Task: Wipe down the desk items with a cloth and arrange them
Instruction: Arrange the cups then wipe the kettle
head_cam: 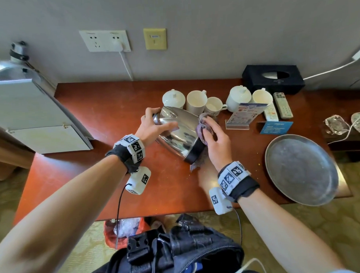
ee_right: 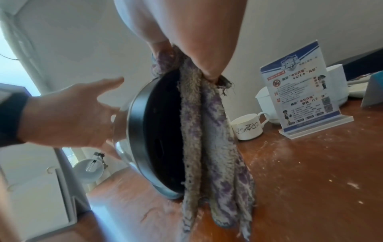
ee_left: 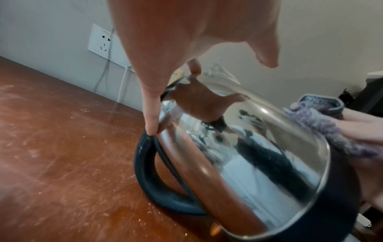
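The left hand (head_cam: pixel 152 125) spreads straight fingers over the tilted kettle (head_cam: pixel 179 132), bracing it on the desk (head_cam: pixel 93 123). Opposite, the right hand (head_cam: pixel 214 139) clutches the cloth (head_cam: pixel 203 125) against the kettle's far side, probably so rubbing won't roll it.

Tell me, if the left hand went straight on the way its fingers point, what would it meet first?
Most likely the white cups behind the tilted kettle. The left hand already rests on the kettle, fingers pointing toward the back right; depth is unclear there.
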